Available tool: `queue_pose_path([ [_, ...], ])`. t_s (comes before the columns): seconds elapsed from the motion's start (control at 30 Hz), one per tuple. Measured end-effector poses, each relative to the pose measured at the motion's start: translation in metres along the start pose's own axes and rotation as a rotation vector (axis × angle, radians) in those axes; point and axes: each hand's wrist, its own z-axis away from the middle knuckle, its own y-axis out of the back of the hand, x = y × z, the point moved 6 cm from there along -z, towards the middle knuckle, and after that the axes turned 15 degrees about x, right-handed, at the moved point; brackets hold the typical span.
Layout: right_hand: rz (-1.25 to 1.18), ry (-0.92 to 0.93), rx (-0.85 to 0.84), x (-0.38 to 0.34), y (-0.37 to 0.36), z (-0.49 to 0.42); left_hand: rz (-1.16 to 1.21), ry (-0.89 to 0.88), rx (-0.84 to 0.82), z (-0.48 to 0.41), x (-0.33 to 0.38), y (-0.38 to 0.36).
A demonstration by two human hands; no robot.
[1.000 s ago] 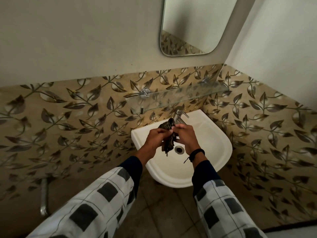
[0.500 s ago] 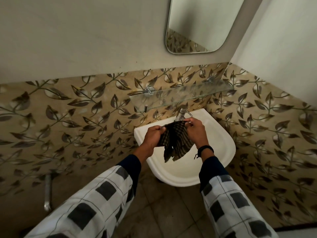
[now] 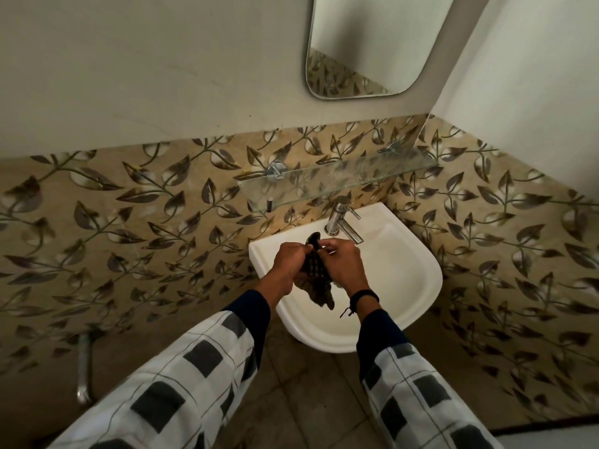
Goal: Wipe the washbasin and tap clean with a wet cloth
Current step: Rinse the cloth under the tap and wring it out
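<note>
Cloth [image 3: 316,270] gripped in hands [image 3: 289,264] [image 3: 344,265] over washbasin [image 3: 424,286], near tap [image 3: 340,222].

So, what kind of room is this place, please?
Most likely a small bathroom or washroom: a white washbasin with a metal tap stands against the leaf-patterned tiled wall, with a glass shelf and a mirror above it.

The washbasin [image 3: 405,277] is white, the tap [image 3: 340,222] chrome. The cloth [image 3: 316,273] is dark brown with a small pale check. The wall tiles [image 3: 129,222] are tan, patterned with dark brown leaves on vines; the wall [image 3: 129,76] above is plain off-white. The sleeves [image 3: 181,384] are white with grey squares and navy cuffs [image 3: 252,306].
</note>
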Motion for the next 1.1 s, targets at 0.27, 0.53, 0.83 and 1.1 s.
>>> queue_pose_path([
  [0.27,-0.02,0.091,-0.136,-0.003,-0.003,0.002,0.008,0.048,0.02,-0.001,0.0,0.003],
  [0.53,0.102,0.289,0.063,-0.006,-0.009,0.02,-0.013,0.082,0.069,-0.001,-0.001,0.002],
  [0.83,0.029,0.305,-0.133,0.0,-0.012,0.027,0.034,0.112,0.07,-0.003,-0.002,0.01],
  [1.1,-0.106,0.158,-0.051,-0.005,0.016,-0.006,-0.019,-0.051,-0.009,-0.015,0.014,0.01],
])
